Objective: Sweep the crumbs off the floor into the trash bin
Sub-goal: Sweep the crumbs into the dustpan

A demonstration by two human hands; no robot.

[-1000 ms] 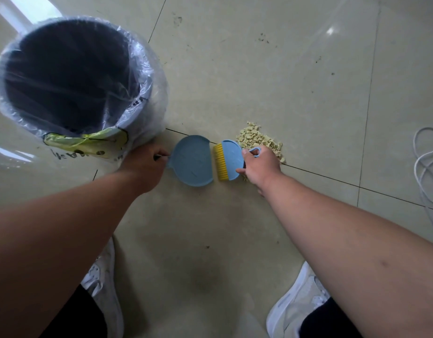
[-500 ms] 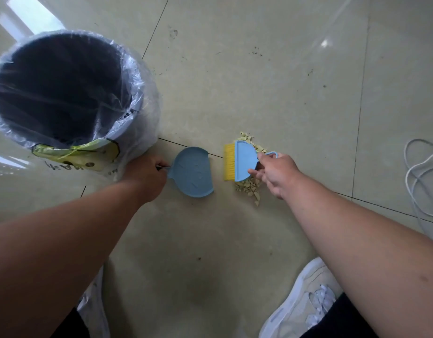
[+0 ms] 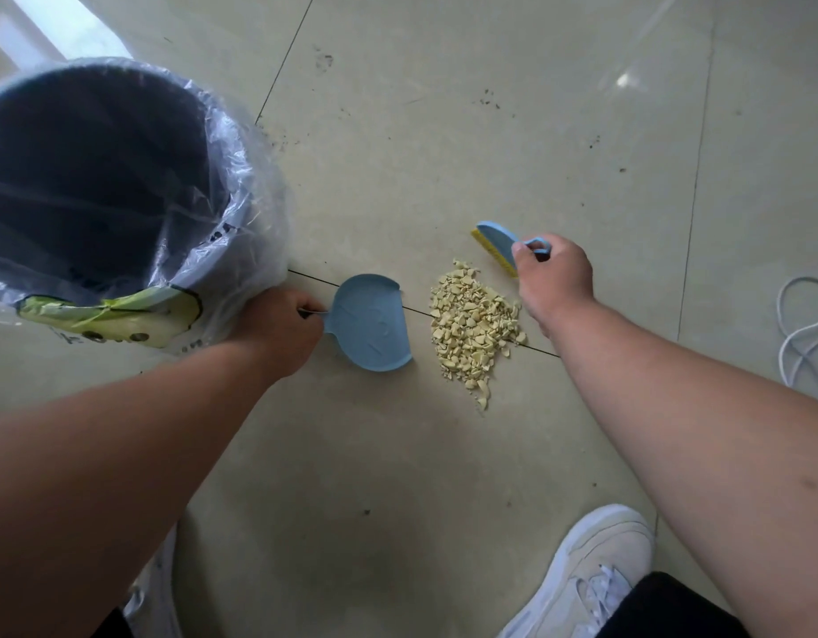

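**Desk:** Item list, nearest first?

**Me:** Item one, my white shoe (image 3: 596,568), bottom right of the floor (image 3: 352,476). Item two, my left hand (image 3: 278,329), clenched on the handle of the blue dustpan (image 3: 372,324); the pan lies flat, its open edge facing the pile, and I see nothing in it. Item three, the crumbs (image 3: 474,322): one pale yellow heap just beside the pan's lip, apart from it, straddling a tile joint. Item four, my right hand (image 3: 554,280), gripping the small blue brush (image 3: 497,244), which sits on the far side of the heap, yellow bristles away from me.

**Desk:** And the bin?

**Me:** Item five, trash bin (image 3: 98,177), far left, lined with clear plastic, near the pan hand. Item six, a white cable (image 3: 803,329) at the right edge.

**Desk:** Progress?

**Me:** Early, I judge. Crumbs gathered, none panned, none binned.
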